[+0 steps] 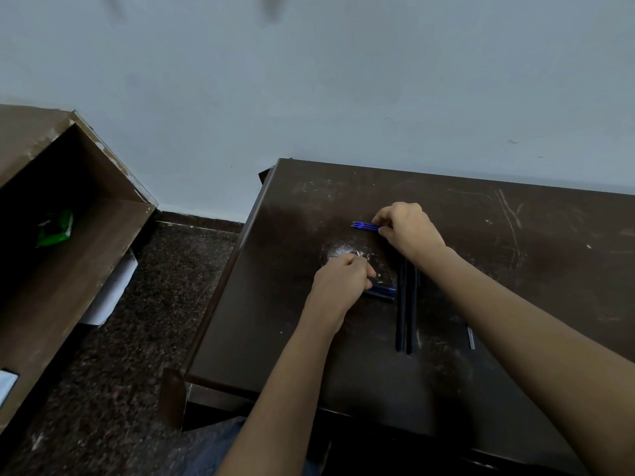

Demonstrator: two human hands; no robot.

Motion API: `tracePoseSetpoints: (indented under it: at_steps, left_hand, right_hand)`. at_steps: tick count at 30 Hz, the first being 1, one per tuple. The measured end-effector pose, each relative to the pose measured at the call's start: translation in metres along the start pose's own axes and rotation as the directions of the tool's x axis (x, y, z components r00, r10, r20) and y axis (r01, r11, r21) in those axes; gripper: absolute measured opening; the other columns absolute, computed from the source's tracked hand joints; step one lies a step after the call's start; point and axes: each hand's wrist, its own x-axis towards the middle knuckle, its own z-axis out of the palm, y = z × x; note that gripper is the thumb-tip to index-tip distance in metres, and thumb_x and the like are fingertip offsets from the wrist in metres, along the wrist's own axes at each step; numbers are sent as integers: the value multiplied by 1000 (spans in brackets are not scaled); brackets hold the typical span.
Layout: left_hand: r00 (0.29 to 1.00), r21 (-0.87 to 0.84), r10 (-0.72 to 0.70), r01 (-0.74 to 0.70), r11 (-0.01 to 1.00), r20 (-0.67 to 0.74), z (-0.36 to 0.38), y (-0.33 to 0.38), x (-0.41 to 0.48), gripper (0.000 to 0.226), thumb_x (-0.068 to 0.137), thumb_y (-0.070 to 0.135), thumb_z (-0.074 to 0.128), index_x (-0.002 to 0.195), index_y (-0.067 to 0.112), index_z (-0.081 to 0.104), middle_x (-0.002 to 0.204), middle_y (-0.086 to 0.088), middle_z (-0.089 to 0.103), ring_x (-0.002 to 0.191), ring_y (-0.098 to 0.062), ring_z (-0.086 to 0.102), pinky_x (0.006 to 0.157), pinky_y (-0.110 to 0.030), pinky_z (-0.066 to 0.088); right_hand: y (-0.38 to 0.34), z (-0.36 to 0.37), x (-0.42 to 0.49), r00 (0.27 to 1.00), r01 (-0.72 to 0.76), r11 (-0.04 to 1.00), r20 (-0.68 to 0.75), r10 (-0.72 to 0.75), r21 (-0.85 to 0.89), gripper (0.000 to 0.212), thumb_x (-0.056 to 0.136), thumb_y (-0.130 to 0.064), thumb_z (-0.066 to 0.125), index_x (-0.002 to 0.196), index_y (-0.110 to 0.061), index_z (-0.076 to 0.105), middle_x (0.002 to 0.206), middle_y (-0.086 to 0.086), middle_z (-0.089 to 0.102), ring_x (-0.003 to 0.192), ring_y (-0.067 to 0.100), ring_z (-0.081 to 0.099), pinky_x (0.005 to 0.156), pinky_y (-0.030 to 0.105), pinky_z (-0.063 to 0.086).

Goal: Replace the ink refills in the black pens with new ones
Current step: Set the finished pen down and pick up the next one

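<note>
On the dark brown table (309,355) my right hand (409,231) pinches a small bundle of blue ink refills (365,226), their tips pointing left. My left hand (342,278) is closed on another bundle of dark blue refills (382,292) that pokes out to the right of its fingers. Black pens (406,314) lie side by side on the table just right of the left hand, running toward me; their far ends are hidden under my right wrist.
A whitish smear (338,250) marks the table beyond the left hand. A small grey strip (470,336) lies right of the pens. A brown open cabinet (68,235) with a green packet (55,229) stands at the left, across dark speckled floor.
</note>
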Motion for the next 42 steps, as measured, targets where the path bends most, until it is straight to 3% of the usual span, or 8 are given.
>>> tracePoseSetpoints:
  at_steps: [24,31,34,37,40,42]
  left_hand:
    - [1000,0,5,-5,1000,-2,0,0,-1,21,89,19,47,73,22,59,66,3,54,54,-8,39,49,-25,28]
    - [1000,-12,20,-20,1000,-22,1,1,-3,22,91,22,47,74,23,61,69,4,55,57,-8,41,50,-25,29]
    - [998,-8,44,-44,999,-44,1,1,-2,20,91,23,48,78,25,63,74,5,57,59,-7,43,52,-25,31]
    - [997,-11,57,-58,998,-51,2,2,-2,18,93,22,48,98,20,65,81,6,59,67,-5,49,57,-23,34]
    - [995,-9,75,-76,997,-62,4,1,-2,24,96,17,43,110,14,63,83,7,62,73,-5,51,68,-23,40]
    - [995,-29,77,-79,996,-58,5,1,-4,24,98,17,42,108,15,62,81,5,63,68,-6,51,62,-20,42]
  right_hand:
    - [0,-4,-1,1000,23,1000,2,-23,-6,22,87,-12,61,106,-16,70,107,11,63,100,32,60,87,48,51]
    - [-2,-9,-8,998,19,1000,-56,-19,10,23,87,-13,61,108,-15,68,110,10,62,102,31,60,87,48,51]
    - [-3,-16,-19,990,-11,999,-138,17,47,23,88,-13,60,109,-14,68,110,9,63,101,28,60,87,46,52]
    - [-2,-23,-38,967,-74,991,-234,98,109,19,89,-12,59,106,-13,69,108,8,66,96,25,64,85,44,54]
    - [4,-31,-62,933,-192,969,-278,230,157,14,89,-12,60,101,-11,67,103,10,66,89,25,64,78,42,56]
    - [10,-39,-78,906,-324,940,-251,341,106,18,87,-14,62,103,-6,62,105,15,63,91,32,63,76,43,55]
